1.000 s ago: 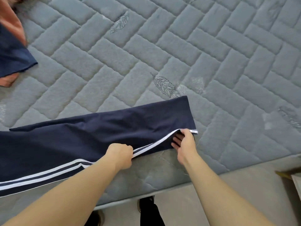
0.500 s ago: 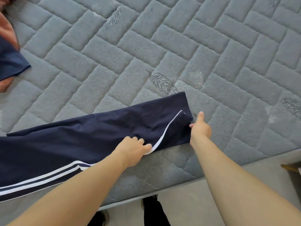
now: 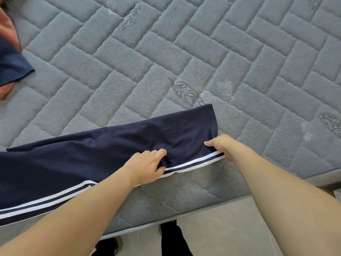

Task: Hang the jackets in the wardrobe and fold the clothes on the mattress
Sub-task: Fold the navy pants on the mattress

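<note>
Grey quilted mattress point(image 3: 184, 52) fills your view, and the navy track pants point(image 3: 92, 154) lie along its near edge, the leg end reaching toward the middle of that edge. A second ago the hem was turned over with the white stripe running diagonally; now it lies flat with both stripes along the near edge, so the leg looks squared up and ready for its first fold. Your right hand point(image 3: 224, 146) pinches the hem corner, thumb on top. Your left hand point(image 3: 147, 166) grips a bunch of fabric just above the stripes. More clothes point(image 3: 11, 60) wait at the far left edge.
</note>
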